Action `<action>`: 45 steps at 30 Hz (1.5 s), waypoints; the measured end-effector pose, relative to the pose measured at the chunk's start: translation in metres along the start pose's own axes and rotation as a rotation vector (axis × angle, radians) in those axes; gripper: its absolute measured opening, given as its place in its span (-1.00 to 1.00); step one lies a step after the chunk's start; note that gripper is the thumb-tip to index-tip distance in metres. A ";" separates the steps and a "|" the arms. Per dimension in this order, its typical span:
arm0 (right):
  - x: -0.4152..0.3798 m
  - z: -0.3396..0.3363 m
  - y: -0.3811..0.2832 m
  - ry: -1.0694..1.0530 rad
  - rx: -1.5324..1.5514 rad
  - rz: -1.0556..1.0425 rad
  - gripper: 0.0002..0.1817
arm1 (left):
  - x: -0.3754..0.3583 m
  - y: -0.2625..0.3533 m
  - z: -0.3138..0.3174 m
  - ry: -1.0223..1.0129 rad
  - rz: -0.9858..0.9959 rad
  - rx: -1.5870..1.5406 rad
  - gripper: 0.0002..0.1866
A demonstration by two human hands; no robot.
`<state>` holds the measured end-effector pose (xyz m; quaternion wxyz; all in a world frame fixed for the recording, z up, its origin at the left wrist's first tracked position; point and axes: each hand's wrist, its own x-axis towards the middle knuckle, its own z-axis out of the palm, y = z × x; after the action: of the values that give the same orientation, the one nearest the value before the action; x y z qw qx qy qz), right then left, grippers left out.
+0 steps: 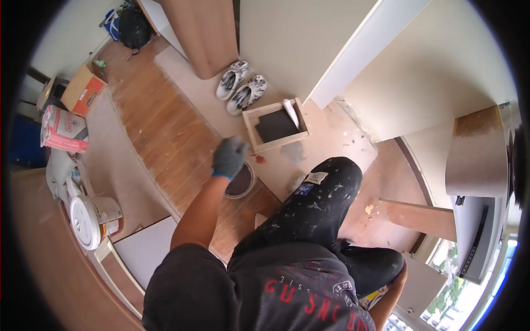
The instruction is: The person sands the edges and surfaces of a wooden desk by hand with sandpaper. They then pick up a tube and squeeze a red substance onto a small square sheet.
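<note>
A grey glove with a blue cuff covers my left hand point(229, 158), which hangs over a round, pale-rimmed container point(241, 181) with dark contents. Its fingers look curled, but whether they hold anything is hidden. To its right, a shallow wooden box point(251, 131) has a dark grey inside, and a white tube point(291, 115) leans in its corner. A reddish-brown spot point(258, 159) marks the floor covering beside the box. My right forearm point(390, 298) reaches down beside my bent knee at the lower right; the hand itself is hidden.
Patterned clogs point(247, 95) stand beyond the box, near a wooden panel point(210, 38). Along the left are a cardboard box point(83, 91), a bag point(64, 129) and a lidded bucket point(91, 222). A wooden board point(418, 217) juts in at the right.
</note>
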<state>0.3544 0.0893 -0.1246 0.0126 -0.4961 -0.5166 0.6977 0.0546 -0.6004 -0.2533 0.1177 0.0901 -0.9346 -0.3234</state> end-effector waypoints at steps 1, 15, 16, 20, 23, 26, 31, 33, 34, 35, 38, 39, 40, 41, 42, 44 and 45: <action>-0.001 0.003 -0.005 0.043 -0.021 -0.015 -0.44 | 0.008 0.027 0.011 -0.232 -0.067 -0.088 -0.63; -0.025 0.037 -0.013 0.294 0.028 -0.021 -0.46 | 0.016 0.078 0.267 -0.615 -0.595 0.276 0.02; -0.025 0.029 -0.009 0.299 0.036 0.004 -0.46 | 0.016 0.087 0.272 -0.592 -0.561 0.302 0.01; -0.030 0.021 -0.003 0.370 0.098 0.024 -0.48 | 0.026 0.105 0.307 -0.452 -0.526 0.468 -0.06; -0.043 0.035 -0.003 0.382 0.098 0.011 -0.47 | 0.029 0.085 0.313 -0.299 -0.434 0.512 -0.14; -0.040 0.026 -0.002 0.338 0.085 0.047 -0.46 | 0.051 0.063 0.283 -0.294 -0.540 0.308 -0.27; -0.039 0.046 -0.011 0.306 0.087 0.063 -0.46 | 0.051 0.060 0.277 -0.405 -0.714 0.337 -0.12; -0.037 0.048 -0.012 0.285 0.112 0.073 -0.46 | 0.046 0.075 0.289 -0.478 -0.617 0.427 -0.09; -0.034 0.040 -0.009 0.273 0.118 0.066 -0.46 | 0.046 0.088 0.292 -0.517 -0.554 0.474 -0.08; -0.034 0.031 -0.007 0.265 0.121 0.062 -0.46 | 0.041 0.096 0.296 -0.561 -0.491 0.521 -0.07; -0.036 0.009 -0.001 0.303 0.102 0.052 -0.45 | -0.002 0.078 0.342 -0.672 -0.072 0.607 -0.22; -0.038 0.011 0.001 0.304 0.103 0.045 -0.45 | -0.005 0.074 0.347 -0.708 0.069 0.624 -0.26; -0.041 0.020 0.000 0.304 0.106 0.037 -0.45 | 0.004 0.078 0.332 -0.795 0.039 0.433 -0.37; -0.043 0.026 -0.002 0.307 0.108 0.029 -0.45 | 0.016 0.080 0.318 -0.617 0.045 0.337 -0.38; -0.040 0.032 -0.003 0.300 0.108 0.018 -0.46 | 0.035 0.079 0.306 -0.437 0.054 0.240 -0.39; -0.043 0.037 -0.003 0.300 0.100 0.002 -0.46 | 0.088 0.075 0.271 -0.076 0.109 0.129 -0.40; -0.046 0.029 -0.003 0.307 0.100 0.021 -0.45 | 0.121 0.069 0.249 0.106 0.142 0.120 -0.40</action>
<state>0.3556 0.0454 -0.0924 0.1086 -0.6010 -0.4680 0.6387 -0.1369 -0.4313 -0.3799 0.1839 0.0473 -0.9488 -0.2524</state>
